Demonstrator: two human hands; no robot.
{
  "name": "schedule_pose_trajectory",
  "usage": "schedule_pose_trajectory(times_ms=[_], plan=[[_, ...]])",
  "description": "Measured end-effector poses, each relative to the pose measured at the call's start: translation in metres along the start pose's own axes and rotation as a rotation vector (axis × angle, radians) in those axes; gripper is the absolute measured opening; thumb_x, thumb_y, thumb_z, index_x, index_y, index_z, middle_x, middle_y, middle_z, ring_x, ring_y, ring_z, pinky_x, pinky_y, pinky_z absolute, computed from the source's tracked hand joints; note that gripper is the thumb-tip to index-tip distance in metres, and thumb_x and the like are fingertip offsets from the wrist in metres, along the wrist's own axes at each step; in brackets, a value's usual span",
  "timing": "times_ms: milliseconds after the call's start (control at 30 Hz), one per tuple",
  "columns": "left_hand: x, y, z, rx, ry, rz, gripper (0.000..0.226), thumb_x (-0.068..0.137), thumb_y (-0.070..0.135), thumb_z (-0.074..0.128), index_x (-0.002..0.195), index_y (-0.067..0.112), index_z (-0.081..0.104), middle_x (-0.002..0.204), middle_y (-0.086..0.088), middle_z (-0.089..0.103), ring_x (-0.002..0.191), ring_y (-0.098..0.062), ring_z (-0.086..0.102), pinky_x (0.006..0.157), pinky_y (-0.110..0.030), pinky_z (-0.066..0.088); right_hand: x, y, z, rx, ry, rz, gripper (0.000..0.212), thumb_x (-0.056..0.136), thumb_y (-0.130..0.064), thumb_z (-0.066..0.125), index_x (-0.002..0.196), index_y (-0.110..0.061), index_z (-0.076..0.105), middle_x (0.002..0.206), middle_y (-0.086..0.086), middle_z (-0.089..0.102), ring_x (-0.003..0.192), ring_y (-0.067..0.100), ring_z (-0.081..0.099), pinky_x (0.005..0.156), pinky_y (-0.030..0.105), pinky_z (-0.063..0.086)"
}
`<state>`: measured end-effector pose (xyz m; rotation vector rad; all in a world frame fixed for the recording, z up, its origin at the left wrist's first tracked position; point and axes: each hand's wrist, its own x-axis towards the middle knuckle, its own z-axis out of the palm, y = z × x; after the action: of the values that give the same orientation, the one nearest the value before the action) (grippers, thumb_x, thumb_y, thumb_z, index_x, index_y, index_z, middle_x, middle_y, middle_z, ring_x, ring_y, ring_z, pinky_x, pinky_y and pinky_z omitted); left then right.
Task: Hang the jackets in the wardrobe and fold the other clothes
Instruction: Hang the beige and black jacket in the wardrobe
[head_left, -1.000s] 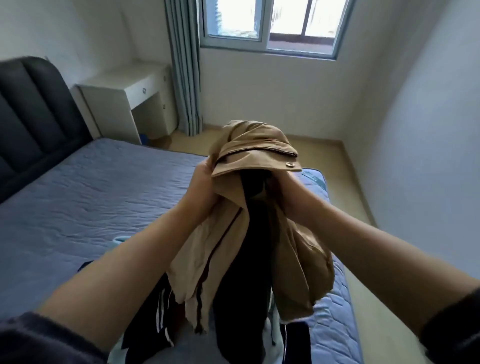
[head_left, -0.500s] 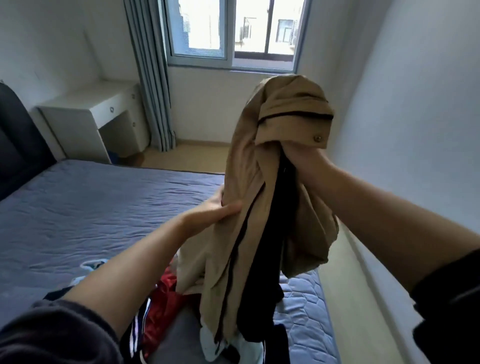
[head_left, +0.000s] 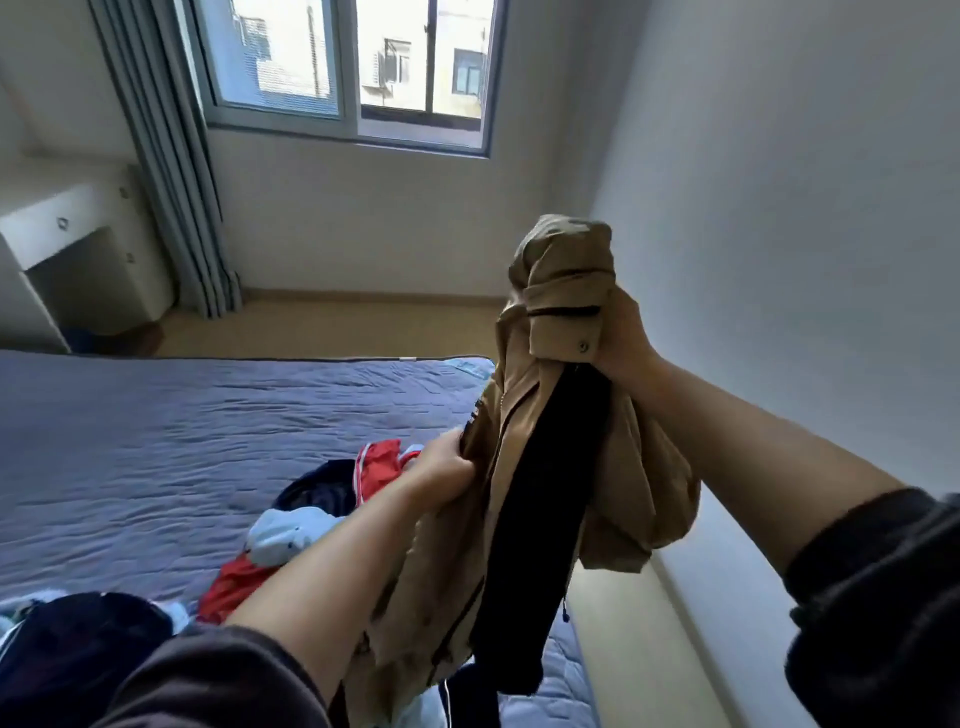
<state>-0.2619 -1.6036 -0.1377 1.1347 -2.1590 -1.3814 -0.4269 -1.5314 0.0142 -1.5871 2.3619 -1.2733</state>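
The tan jacket (head_left: 634, 467) is up in the air, over the right edge of the bed (head_left: 156, 441). It hangs down in a bunch. Its black inside (head_left: 540, 493) shows as a long strip down the middle. The right hand (head_left: 626, 345) holds the top of the jacket tight, with its fingers curled round the bunched cloth, next to a flap with a small button. The left hand (head_left: 445, 467) is lower down and grips the jacket's front edge, with its fingers closed on the cloth. The person's sleeves are dark.

On the bed, just left of the jacket, lies a heap of other clothes (head_left: 291, 535). There is a red piece (head_left: 382, 462), a pale blue and white one, and some dark ones. The bed has a wrinkly blue-grey cover. Past the bed are a tan floor (head_left: 337, 327), a white desk (head_left: 78, 234) in the left corner, a grey curtain (head_left: 166, 171) and a window (head_left: 343, 67). A plain wall (head_left: 779, 208) is on the right
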Motion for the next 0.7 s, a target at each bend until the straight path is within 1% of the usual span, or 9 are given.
schedule_pose_trajectory(times_ms=[67,133,200,267,333,400,500,600,700], plan=[[0.005,-0.028,0.020,0.119,-0.147,-0.045,0.014,0.078,0.013,0.055,0.089,0.006,0.061,0.089,-0.014,0.066,0.082,-0.024,0.060,0.068,-0.029,0.045,-0.005,0.039,0.026,-0.320,-0.083,0.068,0.039,0.094,-0.019,0.046,0.132,-0.013,0.040,0.104,0.012,0.061,0.090,0.031,0.058,0.081,0.041,0.047],[0.005,-0.070,0.035,0.233,-0.237,-0.099,0.007,0.080,0.020,0.057,0.081,0.014,0.055,0.083,-0.010,0.060,0.075,-0.017,0.053,0.061,-0.026,0.037,-0.015,0.074,0.061,-0.561,-0.242,0.203,0.043,0.096,-0.022,0.036,0.138,-0.015,0.028,0.118,0.014,0.058,0.102,0.038,0.058,0.086,0.045,0.045],[0.001,-0.122,0.046,0.327,-0.283,-0.160,0.011,0.086,0.027,0.057,0.089,0.016,0.057,0.094,-0.007,0.065,0.086,-0.017,0.057,0.071,-0.029,0.042,-0.030,0.104,0.100,-0.703,-0.388,0.324,0.047,0.099,-0.016,0.031,0.144,-0.015,0.020,0.129,0.019,0.048,0.115,0.042,0.053,0.093,0.049,0.043],[-0.006,-0.177,0.054,0.459,-0.347,-0.188,0.013,0.087,0.028,0.053,0.092,0.016,0.058,0.097,-0.005,0.066,0.094,-0.020,0.061,0.076,-0.031,0.044,-0.049,0.138,0.139,-0.804,-0.520,0.347,0.062,0.098,-0.011,0.035,0.151,-0.018,0.004,0.132,0.021,0.040,0.116,0.043,0.051,0.094,0.049,0.042],[-0.014,-0.227,0.061,0.611,-0.379,-0.219,0.019,0.088,0.030,0.048,0.101,0.018,0.055,0.105,-0.002,0.063,0.101,-0.021,0.059,0.079,-0.032,0.045,-0.070,0.168,0.173,-0.867,-0.622,0.251,0.079,0.094,-0.006,0.042,0.152,-0.023,-0.009,0.130,0.020,0.036,0.109,0.043,0.056,0.089,0.047,0.044],[-0.020,-0.270,0.066,0.752,-0.395,-0.254,0.028,0.091,0.038,0.043,0.110,0.018,0.050,0.115,-0.003,0.057,0.109,-0.023,0.055,0.084,-0.035,0.044,-0.089,0.197,0.204,-0.861,-0.693,0.143,0.086,0.093,-0.004,0.043,0.150,-0.032,-0.016,0.124,0.018,0.038,0.102,0.042,0.059,0.083,0.044,0.045],[-0.022,-0.320,0.075,0.936,-0.378,-0.208,0.035,0.091,0.041,0.037,0.117,0.019,0.045,0.118,-0.004,0.049,0.114,-0.026,0.049,0.085,-0.038,0.041,-0.113,0.231,0.246,-0.835,-0.768,-0.001,0.080,0.097,-0.012,0.042,0.147,-0.049,-0.009,0.110,0.013,0.040,0.100,0.038,0.060,0.077,0.040,0.043],[-0.013,-0.352,0.084,1.027,-0.286,-0.102,0.045,0.088,0.046,0.033,0.124,0.021,0.043,0.122,-0.002,0.044,0.117,-0.024,0.043,0.084,-0.036,0.039,-0.130,0.255,0.289,-0.897,-0.869,-0.027,0.061,0.101,-0.023,0.036,0.145,-0.055,0.009,0.121,0.013,0.043,0.111,0.034,0.056,0.086,0.037,0.044],[0.011,-0.377,0.090,1.073,-0.219,-0.013,0.055,0.082,0.043,0.036,0.134,0.023,0.036,0.139,-0.005,0.034,0.132,-0.027,0.029,0.096,-0.039,0.037,-0.139,0.276,0.330,-0.997,-0.945,0.117,0.043,0.102,-0.031,0.034,0.144,-0.042,0.032,0.134,0.015,0.038,0.123,0.035,0.049,0.097,0.039,0.042]])
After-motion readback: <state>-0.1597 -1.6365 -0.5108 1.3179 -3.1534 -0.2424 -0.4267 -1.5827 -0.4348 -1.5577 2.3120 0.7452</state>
